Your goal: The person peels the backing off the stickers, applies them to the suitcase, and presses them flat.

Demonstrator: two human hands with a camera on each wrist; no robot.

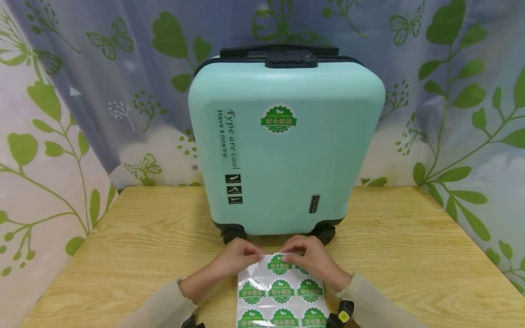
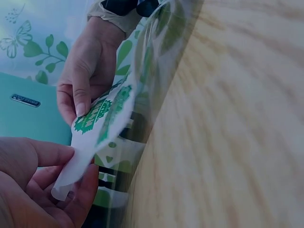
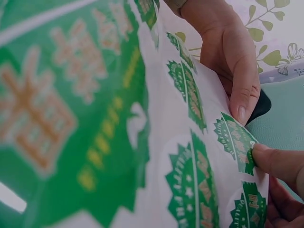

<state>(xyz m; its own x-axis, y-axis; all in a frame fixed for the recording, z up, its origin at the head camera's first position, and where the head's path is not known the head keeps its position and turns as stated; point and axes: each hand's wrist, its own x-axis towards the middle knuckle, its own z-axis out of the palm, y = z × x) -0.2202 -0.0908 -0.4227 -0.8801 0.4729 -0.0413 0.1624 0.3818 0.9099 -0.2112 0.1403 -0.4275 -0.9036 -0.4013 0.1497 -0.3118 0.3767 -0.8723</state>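
Note:
A white sheet of round green stickers (image 1: 280, 291) lies in front of the suitcase, its top edge lifted between both hands. The left hand (image 1: 242, 255) pinches the sheet's top left corner, where the backing is bare white and curls at its end in the left wrist view. At the top middle sticker (image 1: 279, 265), the right hand (image 1: 309, 256) pinches the edge with thumb and forefinger. Whether that sticker is peeling from the backing cannot be told. A mint green suitcase (image 1: 287, 159) stands upright behind the hands, with one matching green sticker (image 1: 279, 119) on its upper front.
The suitcase rests on black wheels (image 1: 325, 233) on a wooden table (image 1: 410, 255). Black printed lettering (image 1: 228, 139) runs down its left side, and a small dark badge (image 1: 314, 203) sits at lower right. A leaf-patterned curtain (image 1: 451, 91) hangs behind.

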